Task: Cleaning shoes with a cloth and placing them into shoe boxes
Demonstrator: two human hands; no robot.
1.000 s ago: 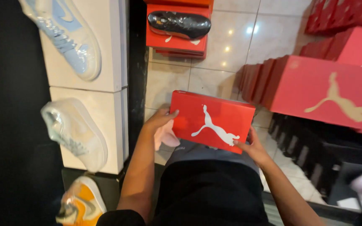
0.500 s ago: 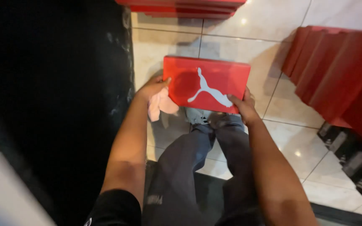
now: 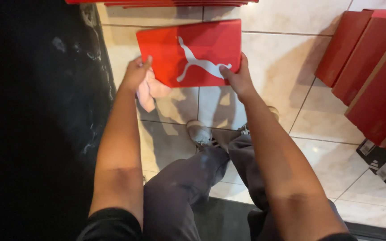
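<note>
We hold a flat red shoebox (image 3: 193, 51) above the tiled floor (image 3: 287, 76): left hand (image 3: 136, 73) grips its left edge with a pink cloth (image 3: 150, 91), right hand (image 3: 237, 78) its right; red boxes (image 3: 371, 76) stacked rightward.

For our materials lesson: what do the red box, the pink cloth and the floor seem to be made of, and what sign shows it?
Red box: likely cardboard, matt printed finish, with flat faces and crisp folded edges.
Pink cloth, under the left hand: soft fabric, since it hangs in limp folds.
Floor: probably glazed ceramic tile, with glossy reflections and grout lines.
</note>
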